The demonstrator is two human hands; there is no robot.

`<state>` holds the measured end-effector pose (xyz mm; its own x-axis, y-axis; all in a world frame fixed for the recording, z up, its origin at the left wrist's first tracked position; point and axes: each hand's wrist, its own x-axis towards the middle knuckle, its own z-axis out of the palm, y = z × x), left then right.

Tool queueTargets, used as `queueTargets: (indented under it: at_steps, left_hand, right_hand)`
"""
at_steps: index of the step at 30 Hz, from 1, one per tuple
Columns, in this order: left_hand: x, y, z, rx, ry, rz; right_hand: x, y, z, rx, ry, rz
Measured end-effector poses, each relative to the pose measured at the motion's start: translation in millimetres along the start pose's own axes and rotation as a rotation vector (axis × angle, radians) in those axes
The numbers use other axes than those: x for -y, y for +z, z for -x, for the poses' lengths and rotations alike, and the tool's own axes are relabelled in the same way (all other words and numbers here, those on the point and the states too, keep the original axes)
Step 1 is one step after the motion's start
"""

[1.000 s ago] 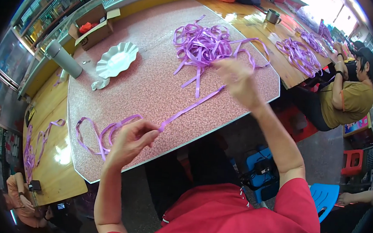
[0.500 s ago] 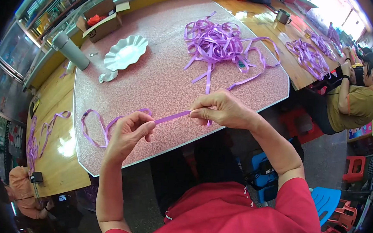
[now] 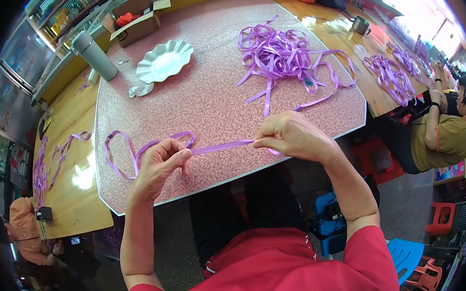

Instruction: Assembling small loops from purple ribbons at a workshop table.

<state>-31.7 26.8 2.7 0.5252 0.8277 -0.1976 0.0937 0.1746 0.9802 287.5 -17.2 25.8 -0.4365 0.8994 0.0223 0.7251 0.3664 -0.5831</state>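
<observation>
- Fingers of the right hand (image 3: 293, 136) are pinched shut on one end of a purple ribbon (image 3: 219, 145), thumb against forefinger, just above the near edge of the worktop (image 3: 209, 100).
- Fingers of the left hand (image 3: 158, 164) are curled closed on the same ribbon a short way along, so a straight, flat stretch runs taut between the two hands.
- Ribbon beyond the left hand trails off in loose loops (image 3: 122, 151) lying on the worktop to the person's left (one loop sits close to the edge).
- To do this well, in my judgement: keep the strip flat between the pinches, with no twist, and hold the tension even, firm enough to stay straight but not so hard that the thin strip creases or slips from a thumb.
- Letting the slack feed freely from the loops would help; a snag there, or a loop sliding off the edge, looks like the likeliest trouble.
- Farther out, a tangled heap of purple ribbons (image 3: 282, 54) lies mid-worktop, well apart from both hands.
- Beyond it to the left sit a scalloped white dish (image 3: 164, 60), a grey flask (image 3: 94, 56) and an open cardboard box (image 3: 136, 22).
- At a neighbouring table, another seated person (image 3: 441, 136) is near more ribbon (image 3: 392, 75).
</observation>
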Motion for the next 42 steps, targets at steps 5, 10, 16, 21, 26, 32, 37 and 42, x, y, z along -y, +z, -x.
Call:
queueTargets:
  at_steps: [5,10,16,21,26,32,37,42]
  left_hand:
    - [2,13,-3,0.047,0.054,0.024]
    - [-3,24,-5,0.094,0.066,0.051]
    - [-1,23,-2,0.126,0.096,0.019]
    - [-2,22,2,0.136,0.046,0.143]
    - [-2,22,1,0.142,0.063,0.116]
    - [1,21,0,0.15,0.064,0.118]
    - [0,22,0,0.15,0.069,0.128]
    - [0,35,5,-0.087,0.378,-0.139]
  right_hand:
    - [16,36,-17,-0.413,-0.324,0.054]
    - [41,76,-35,-0.339,-0.245,-0.642]
    - [45,80,-38,-0.091,-0.057,-0.985]
    - [47,70,-34,-0.178,-0.06,-0.749]
    - [51,69,-33,-0.308,-0.132,-0.62]
    - [49,75,-37,-0.514,-0.306,-0.393]
    - [48,75,-34,-0.528,-0.306,-0.347]
    - [48,72,-34,-0.547,-0.235,-0.448]
